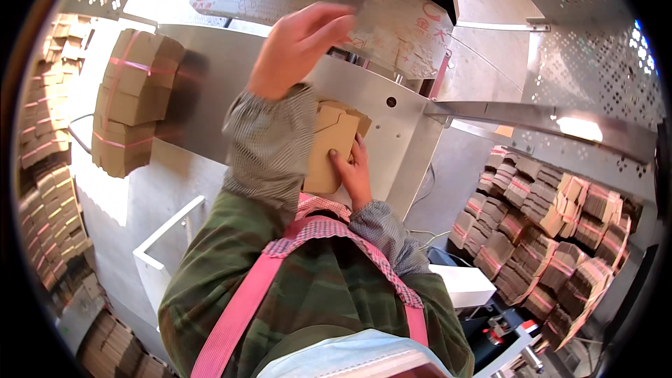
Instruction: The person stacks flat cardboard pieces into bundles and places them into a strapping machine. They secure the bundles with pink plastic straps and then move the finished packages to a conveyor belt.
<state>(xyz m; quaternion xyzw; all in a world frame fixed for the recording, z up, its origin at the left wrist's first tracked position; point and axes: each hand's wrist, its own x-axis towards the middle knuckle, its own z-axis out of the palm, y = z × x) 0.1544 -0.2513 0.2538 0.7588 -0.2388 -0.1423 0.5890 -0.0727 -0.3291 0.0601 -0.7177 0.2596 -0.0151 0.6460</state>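
Note:
A small stack of flat brown cardboard pieces (329, 154) sits on the metal worktable, close in front of my body. My right hand (355, 171) grips its right side, thumb on the top piece and fingers along the edge. My left hand (301, 45) is raised above the table, beyond the stack and near the machine's plate. Its fingers stretch to the right, slightly blurred, with nothing seen in them. The left sleeve covers part of the stack's left edge.
Strapped cardboard bundles (133, 101) stand at the table's left end. A worn metal plate (315, 0) with red print spans the far side. A metal bar (532, 117) crosses at right. More bundles are piled at right (546, 217) and far left (49, 112). A white rail (168, 227) stands at left.

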